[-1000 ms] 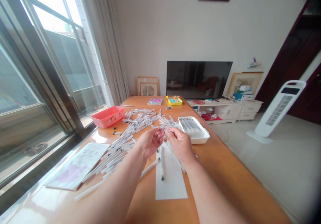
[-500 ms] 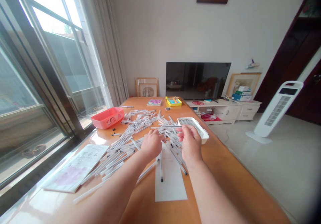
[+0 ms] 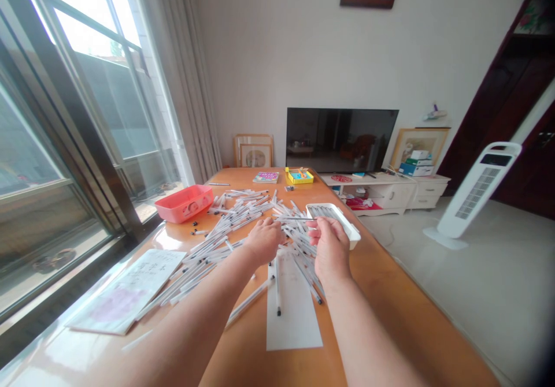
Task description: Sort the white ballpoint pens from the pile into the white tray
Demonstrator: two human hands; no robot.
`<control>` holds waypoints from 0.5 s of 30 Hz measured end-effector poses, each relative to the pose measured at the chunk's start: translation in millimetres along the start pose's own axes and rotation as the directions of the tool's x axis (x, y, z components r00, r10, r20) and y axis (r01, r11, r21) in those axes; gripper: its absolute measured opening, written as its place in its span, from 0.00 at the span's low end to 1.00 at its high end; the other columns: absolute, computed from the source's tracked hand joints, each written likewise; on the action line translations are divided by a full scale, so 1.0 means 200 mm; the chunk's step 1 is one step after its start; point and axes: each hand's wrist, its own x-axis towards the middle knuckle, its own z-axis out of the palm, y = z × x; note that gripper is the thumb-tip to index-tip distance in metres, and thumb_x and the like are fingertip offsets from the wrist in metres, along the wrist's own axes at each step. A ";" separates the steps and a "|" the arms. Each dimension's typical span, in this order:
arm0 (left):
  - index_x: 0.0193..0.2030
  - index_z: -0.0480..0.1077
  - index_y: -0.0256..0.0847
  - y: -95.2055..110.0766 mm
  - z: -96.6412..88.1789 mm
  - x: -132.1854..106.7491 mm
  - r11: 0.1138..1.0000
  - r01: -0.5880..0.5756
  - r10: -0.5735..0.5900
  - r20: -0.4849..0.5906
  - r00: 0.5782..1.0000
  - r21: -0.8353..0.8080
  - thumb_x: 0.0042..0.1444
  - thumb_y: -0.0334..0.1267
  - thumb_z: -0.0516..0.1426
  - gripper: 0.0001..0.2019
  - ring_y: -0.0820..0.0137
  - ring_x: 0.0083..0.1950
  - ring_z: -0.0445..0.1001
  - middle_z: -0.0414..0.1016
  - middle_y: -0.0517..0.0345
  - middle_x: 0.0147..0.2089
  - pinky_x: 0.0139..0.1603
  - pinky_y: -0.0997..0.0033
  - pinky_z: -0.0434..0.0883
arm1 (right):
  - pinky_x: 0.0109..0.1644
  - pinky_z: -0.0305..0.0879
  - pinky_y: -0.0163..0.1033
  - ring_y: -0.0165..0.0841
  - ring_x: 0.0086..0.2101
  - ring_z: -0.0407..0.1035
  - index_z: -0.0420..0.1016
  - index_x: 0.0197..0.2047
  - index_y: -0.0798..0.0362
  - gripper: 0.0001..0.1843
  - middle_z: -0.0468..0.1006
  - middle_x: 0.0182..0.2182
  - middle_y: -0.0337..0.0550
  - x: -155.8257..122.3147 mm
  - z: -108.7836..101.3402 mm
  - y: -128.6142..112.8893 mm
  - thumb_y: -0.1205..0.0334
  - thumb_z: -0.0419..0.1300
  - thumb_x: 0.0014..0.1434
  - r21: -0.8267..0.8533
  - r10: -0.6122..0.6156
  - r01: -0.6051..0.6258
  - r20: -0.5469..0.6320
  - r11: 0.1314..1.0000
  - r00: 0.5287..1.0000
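My right hand point(image 3: 332, 245) pinches a thin grey pen point(image 3: 299, 219) near its right end and holds it level above the pile. My left hand point(image 3: 265, 241) is closed at the pen's other end; its fingertips are partly hidden behind the back of the hand. Below both hands, many clear-barrelled pens point(image 3: 236, 223) with black ends lie in a loose heap. A white sheet of paper point(image 3: 292, 323) lies beneath, with a black-tipped pen point(image 3: 278, 289) on it. Just beyond my right hand stands a white tray point(image 3: 356, 234) with pens lying in it.
A red plastic box point(image 3: 184, 205) stands at the left, near small black caps point(image 3: 195, 224). A notebook point(image 3: 130, 291) lies front left. At the table's far end are a colourful booklet point(image 3: 265, 177) and a yellow box point(image 3: 299, 176). A white tower fan point(image 3: 479, 196) stands on the floor.
My left hand has risen slightly and now covers the pen's left part, which showed above it before. My right hand has barely moved.
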 end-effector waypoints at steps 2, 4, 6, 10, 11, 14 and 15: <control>0.24 0.73 0.44 0.00 -0.04 -0.01 0.996 -0.012 0.009 -0.041 0.999 -0.083 0.41 0.23 0.64 0.11 0.51 0.53 0.64 0.72 0.48 0.37 0.64 0.52 0.55 | 0.25 0.64 0.32 0.30 0.26 0.71 0.74 0.35 0.52 0.13 0.82 0.32 0.42 0.00 0.00 0.00 0.51 0.63 0.56 0.015 0.002 -0.002 -0.004 1.000 1.000; 0.24 0.71 0.45 0.00 -0.09 -0.02 0.987 0.022 -0.037 -0.091 0.995 -0.157 0.40 0.22 0.65 0.12 0.53 0.50 0.66 0.72 0.50 0.34 0.62 0.55 0.57 | 0.25 0.64 0.32 0.30 0.27 0.72 0.74 0.35 0.52 0.12 0.82 0.32 0.42 0.01 -0.01 0.00 0.51 0.63 0.56 0.039 0.017 -0.017 -0.005 0.999 1.000; 0.24 0.72 0.45 0.01 -0.14 -0.06 0.966 0.109 -0.137 -0.107 0.985 -0.233 0.40 0.22 0.64 0.12 0.57 0.43 0.68 0.72 0.53 0.30 0.55 0.61 0.62 | 0.24 0.65 0.32 0.31 0.27 0.73 0.73 0.35 0.52 0.12 0.82 0.32 0.42 0.02 -0.01 0.00 0.52 0.63 0.55 0.069 0.045 -0.044 -0.006 0.997 0.999; 0.27 0.74 0.43 0.02 -0.22 -0.19 0.924 0.194 -0.219 -0.042 0.975 -0.329 0.47 0.31 0.64 0.04 0.67 0.29 0.67 0.73 0.57 0.26 0.35 0.71 0.63 | 0.24 0.67 0.33 0.33 0.27 0.76 0.72 0.35 0.52 0.12 0.83 0.33 0.44 0.02 -0.02 -0.01 0.53 0.64 0.53 0.127 0.119 -0.119 0.012 0.985 0.993; 0.30 0.75 0.42 0.02 -0.23 -0.23 0.851 0.235 -0.253 0.027 0.967 -0.470 0.49 0.33 0.63 0.02 0.68 0.29 0.68 0.74 0.57 0.28 0.33 0.72 0.63 | 0.24 0.67 0.33 0.32 0.27 0.76 0.72 0.35 0.52 0.12 0.83 0.33 0.44 0.02 -0.02 -0.01 0.53 0.65 0.52 0.140 0.136 -0.139 0.030 0.980 0.990; 0.37 0.77 0.38 0.02 -0.25 -0.36 0.590 0.312 -0.267 0.184 0.946 -0.745 0.52 0.38 0.64 0.07 0.71 0.30 0.67 0.77 0.55 0.32 0.33 0.73 0.62 | 0.24 0.68 0.32 0.31 0.27 0.75 0.71 0.34 0.51 0.11 0.83 0.33 0.43 0.00 -0.01 -0.02 0.55 0.66 0.52 0.161 0.163 -0.178 0.101 0.971 0.981; 0.39 0.78 0.38 0.01 -0.25 -0.39 0.519 0.326 -0.270 0.209 0.940 -0.790 0.53 0.38 0.63 0.09 0.72 0.29 0.66 0.77 0.54 0.34 0.32 0.73 0.62 | 0.25 0.68 0.31 0.30 0.26 0.75 0.71 0.33 0.52 0.11 0.83 0.33 0.43 0.00 -0.01 -0.02 0.55 0.66 0.52 0.163 0.164 -0.182 0.119 0.970 0.979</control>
